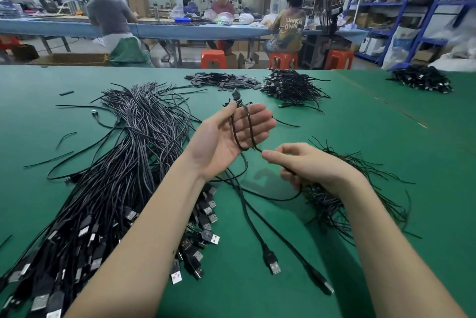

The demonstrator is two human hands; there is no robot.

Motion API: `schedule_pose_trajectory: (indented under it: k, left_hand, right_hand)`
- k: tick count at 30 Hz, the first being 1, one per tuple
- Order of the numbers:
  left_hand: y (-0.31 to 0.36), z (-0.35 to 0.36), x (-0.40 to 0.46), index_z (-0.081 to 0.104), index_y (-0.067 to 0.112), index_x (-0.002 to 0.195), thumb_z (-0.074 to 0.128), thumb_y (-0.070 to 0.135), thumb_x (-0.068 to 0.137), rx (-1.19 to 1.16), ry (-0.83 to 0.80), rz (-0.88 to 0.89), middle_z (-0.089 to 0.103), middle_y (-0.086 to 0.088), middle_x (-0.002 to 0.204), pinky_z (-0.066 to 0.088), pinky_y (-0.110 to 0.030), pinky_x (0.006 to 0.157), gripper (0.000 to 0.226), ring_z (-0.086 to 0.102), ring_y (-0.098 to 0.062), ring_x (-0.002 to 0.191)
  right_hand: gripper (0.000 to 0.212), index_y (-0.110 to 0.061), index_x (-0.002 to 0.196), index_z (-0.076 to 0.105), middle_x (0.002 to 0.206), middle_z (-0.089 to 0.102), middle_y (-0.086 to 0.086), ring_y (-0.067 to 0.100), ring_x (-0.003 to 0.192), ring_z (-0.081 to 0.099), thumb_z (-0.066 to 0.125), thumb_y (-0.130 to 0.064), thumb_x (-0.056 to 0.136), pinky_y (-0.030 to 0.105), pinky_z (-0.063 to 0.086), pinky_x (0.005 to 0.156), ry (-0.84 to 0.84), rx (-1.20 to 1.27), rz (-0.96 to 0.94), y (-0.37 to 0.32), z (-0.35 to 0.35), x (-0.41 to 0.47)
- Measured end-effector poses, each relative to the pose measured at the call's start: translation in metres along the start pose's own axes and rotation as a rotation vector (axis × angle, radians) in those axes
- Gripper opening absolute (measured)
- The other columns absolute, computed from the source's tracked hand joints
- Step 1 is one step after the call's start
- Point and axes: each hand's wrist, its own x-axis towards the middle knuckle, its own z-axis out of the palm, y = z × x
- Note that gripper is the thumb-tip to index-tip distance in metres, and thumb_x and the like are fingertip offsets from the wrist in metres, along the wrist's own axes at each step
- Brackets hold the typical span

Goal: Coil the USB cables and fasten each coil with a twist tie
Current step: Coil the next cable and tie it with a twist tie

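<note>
While my left hand (pixel 231 134) lies palm up with fingers straight, a loop of the USB cable (pixel 243 129) runs across them, pinned under my thumb. My right hand (pixel 306 163) pinches the same cable just below that palm, above the green table (pixel 360 121).

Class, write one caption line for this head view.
Left hand loops a thin black USB cable fed by the right hand over a green table.

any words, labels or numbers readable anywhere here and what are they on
"UNKN OWN": on the back of the yellow shirt of a person seated at the far table.
White sticker on a USB plug at the near edge of the cable bundle: has marks, too small to read.
Boxes on the blue shelving: any print too blurred to read.
</note>
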Motion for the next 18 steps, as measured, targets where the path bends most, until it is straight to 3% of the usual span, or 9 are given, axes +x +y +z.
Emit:
schedule_pose_trajectory:
  k: [3, 5, 7, 10, 13, 15, 16, 18]
  left_hand:
    - [0.002, -0.002, -0.002, 0.079, 0.011, 0.095, 0.030, 0.034, 0.107, 0.255, -0.066, -0.036, 0.076, -0.012, 0.097, 0.058, -0.031, 0.075, 0.056, 0.074, -0.027, 0.090]
    - [0.002, -0.001, -0.001, 0.077, 0.009, 0.090, 0.029, 0.034, 0.107, 0.462, -0.102, -0.095, 0.075, -0.017, 0.092, 0.058, -0.032, 0.073, 0.056, 0.074, -0.032, 0.086]
    - [-0.003, 0.001, 0.001, 0.073, 0.001, 0.094, 0.028, 0.032, 0.108, 0.611, -0.116, -0.157, 0.075, -0.022, 0.095, 0.059, -0.033, 0.076, 0.056, 0.074, -0.034, 0.089]
    - [-0.012, 0.004, 0.007, 0.067, -0.010, 0.098, 0.032, 0.030, 0.109, 0.786, -0.033, -0.106, 0.074, -0.020, 0.099, 0.058, -0.036, 0.089, 0.054, 0.074, -0.029, 0.092]
    - [-0.019, 0.006, 0.012, 0.069, 0.011, 0.077, 0.034, 0.026, 0.109, 0.669, 0.157, 0.049, 0.068, -0.005, 0.074, 0.053, -0.025, 0.073, 0.050, 0.064, -0.017, 0.068]
    - [-0.019, 0.005, 0.013, 0.066, 0.013, 0.075, 0.030, 0.029, 0.110, 0.508, 0.235, 0.099, 0.066, 0.001, 0.062, 0.049, -0.020, 0.058, 0.052, 0.060, -0.011, 0.056]
    - [-0.017, 0.006, 0.013, 0.067, 0.010, 0.086, 0.027, 0.031, 0.110, 0.416, 0.243, 0.094, 0.071, -0.001, 0.071, 0.051, -0.020, 0.058, 0.051, 0.066, -0.011, 0.063]
    - [-0.011, 0.004, 0.013, 0.062, 0.005, 0.118, 0.021, 0.035, 0.109, 0.205, 0.219, 0.093, 0.075, -0.011, 0.109, 0.058, -0.028, 0.079, 0.051, 0.071, -0.020, 0.101]
  right_hand:
    - [0.041, -0.025, 0.094, 0.064, 0.051, 0.051, -0.014, 0.006, 0.046, 0.044, 0.079, -0.060, 0.076, 0.015, 0.034, 0.043, 0.219, -0.010, -0.113, -0.001, 0.000, 0.003]
    - [0.028, -0.023, 0.096, 0.061, 0.061, 0.053, -0.010, 0.004, 0.042, 0.038, 0.078, -0.043, 0.085, 0.014, 0.029, 0.039, 0.294, 0.249, -0.145, -0.008, -0.003, 0.005]
    - [0.014, -0.022, 0.096, 0.058, 0.073, 0.056, -0.002, 0.003, 0.044, 0.041, 0.068, -0.030, 0.095, 0.014, 0.027, 0.037, 0.255, 0.442, -0.151, -0.023, -0.007, 0.001]
    - [0.004, -0.020, 0.099, 0.056, 0.079, 0.057, 0.000, 0.006, 0.050, 0.047, 0.057, -0.019, 0.102, 0.016, 0.035, 0.040, 0.159, 0.431, -0.198, -0.044, -0.002, -0.010]
    - [0.010, -0.016, 0.095, 0.055, 0.078, 0.059, 0.002, 0.012, 0.059, 0.055, 0.051, -0.011, 0.103, 0.024, 0.052, 0.054, 0.112, 0.429, -0.296, -0.058, 0.010, -0.018]
    - [0.010, -0.013, 0.098, 0.054, 0.086, 0.061, 0.007, 0.019, 0.077, 0.062, 0.048, -0.009, 0.104, 0.041, 0.057, 0.082, -0.023, 0.397, -0.348, -0.057, 0.013, -0.021]
    - [0.009, -0.012, 0.102, 0.054, 0.092, 0.060, 0.009, 0.022, 0.086, 0.063, 0.047, -0.008, 0.104, 0.047, 0.052, 0.091, -0.129, 0.370, -0.352, -0.054, 0.013, -0.023]
    - [0.011, -0.012, 0.105, 0.054, 0.096, 0.061, 0.011, 0.026, 0.093, 0.064, 0.046, -0.004, 0.104, 0.050, 0.049, 0.094, -0.337, 0.361, -0.316, -0.043, 0.012, -0.024]
